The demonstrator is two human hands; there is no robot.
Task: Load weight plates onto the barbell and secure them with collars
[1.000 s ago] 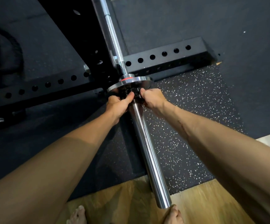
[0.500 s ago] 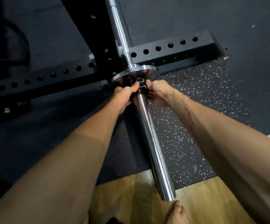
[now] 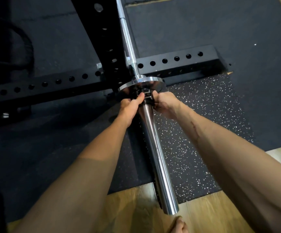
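Observation:
A chrome barbell (image 3: 154, 152) runs from the top centre down toward me, its bare sleeve end near my foot. A small silver weight plate (image 3: 153, 81) sits at the inner end of the sleeve against the bar's shoulder. Pressed up against the plate is a black collar (image 3: 146, 95), partly hidden by my fingers. My left hand (image 3: 130, 106) grips the collar from the left with the thumb on top. My right hand (image 3: 165, 105) holds it from the right side.
A black steel rack upright (image 3: 101, 37) and its perforated base beam (image 3: 175, 63) stand just behind the plate. Speckled black rubber matting (image 3: 203, 115) lies under the sleeve, wood floor (image 3: 203, 216) nearer me. My bare foot (image 3: 178, 224) is below the sleeve end.
Both hands have stayed on the collar beside the plate. The view has shifted slightly; the red ring seen behind the plate a second ago is no longer visible.

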